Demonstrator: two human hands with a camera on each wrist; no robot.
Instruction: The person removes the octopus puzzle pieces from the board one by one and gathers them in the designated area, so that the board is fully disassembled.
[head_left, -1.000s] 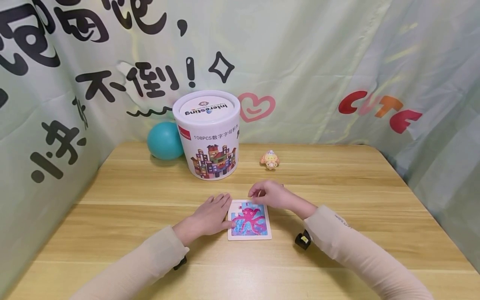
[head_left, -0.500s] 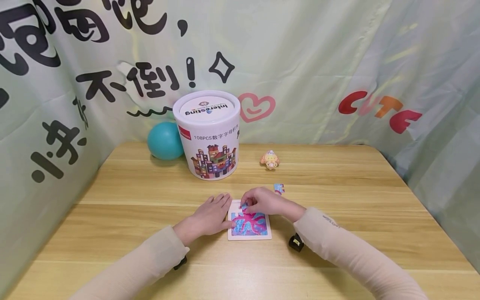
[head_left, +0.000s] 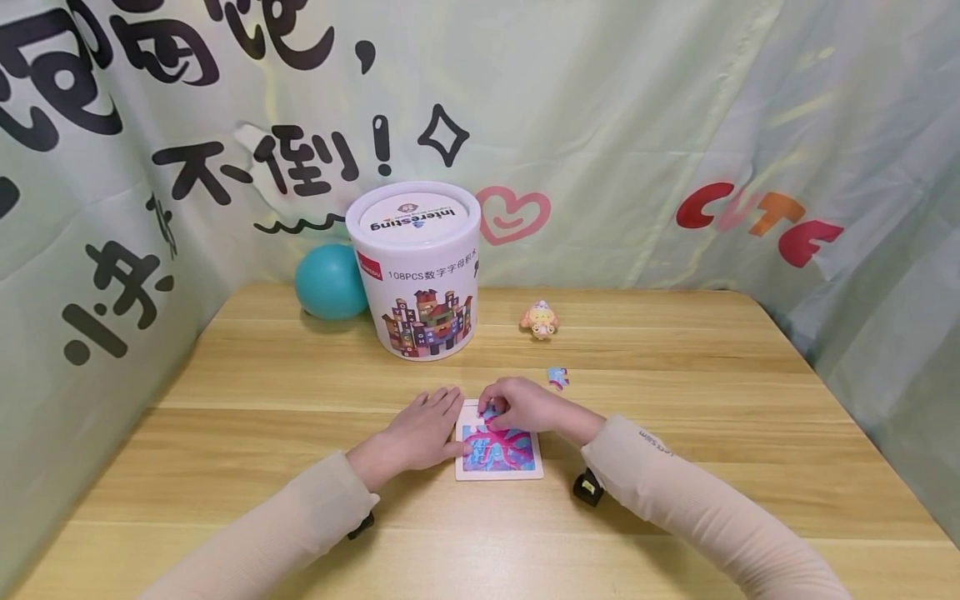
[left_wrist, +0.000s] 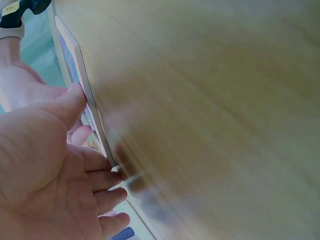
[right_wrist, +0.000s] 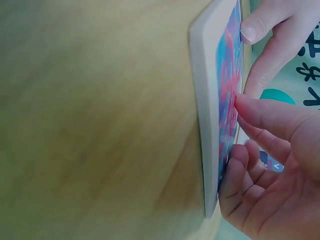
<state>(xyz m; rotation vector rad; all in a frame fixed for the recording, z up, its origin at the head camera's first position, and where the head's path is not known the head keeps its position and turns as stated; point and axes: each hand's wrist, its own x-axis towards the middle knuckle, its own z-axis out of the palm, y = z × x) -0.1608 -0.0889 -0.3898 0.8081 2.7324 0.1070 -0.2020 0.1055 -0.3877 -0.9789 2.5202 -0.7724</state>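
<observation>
A square octopus jigsaw puzzle [head_left: 510, 454] in a pale frame lies on the table, pink on blue, with a pale gap at its upper left. My left hand [head_left: 423, 429] lies with straight fingers along the frame's left side, its thumb over the edge. Over the upper part of the puzzle, the thumb and forefinger of my right hand [head_left: 528, 404] pinch a small blue puzzle piece [head_left: 490, 412], mostly hidden by the fingers. In the right wrist view the fingertips [right_wrist: 242, 103] meet close at the puzzle's face. A loose blue-and-pink piece [head_left: 558, 377] lies beyond my right hand.
Behind the puzzle stands a large white block bucket [head_left: 423, 275], with a teal ball [head_left: 328, 282] at its left. A small toy figure [head_left: 540, 320] sits to the right of the bucket. A printed cloth hangs round the wooden table [head_left: 712, 392].
My right hand has moved left and slightly down over the upper part of the puzzle, uncovering the loose piece behind it. My left hand has stayed in place.
</observation>
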